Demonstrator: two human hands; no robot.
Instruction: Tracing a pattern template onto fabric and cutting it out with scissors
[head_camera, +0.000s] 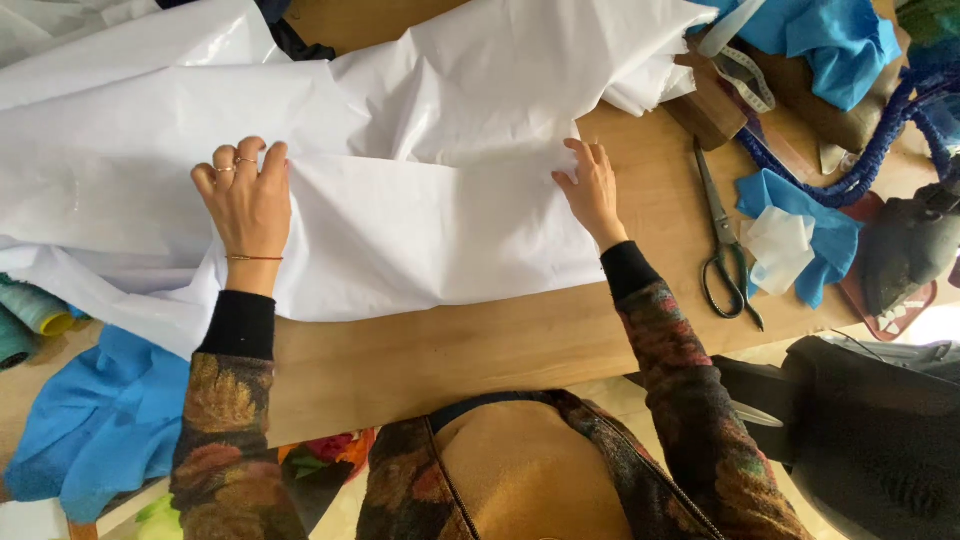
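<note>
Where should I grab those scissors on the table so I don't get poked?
Take the scissors by the black loop handles at the end nearest the person, coming from the table's front edge. The closed blades point away toward the back, so the handles are probably the safest grip.

We count one white cloth (400, 200), one pair of scissors (722, 235), two thread cones (30, 315), one iron (905, 250), one measuring tape (745, 75).

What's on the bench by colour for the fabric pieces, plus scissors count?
White fabric, under left hand and right hand: 1
Blue fabric, top right, right, lower left: 3
Scissors: 1
Total: 5
</note>
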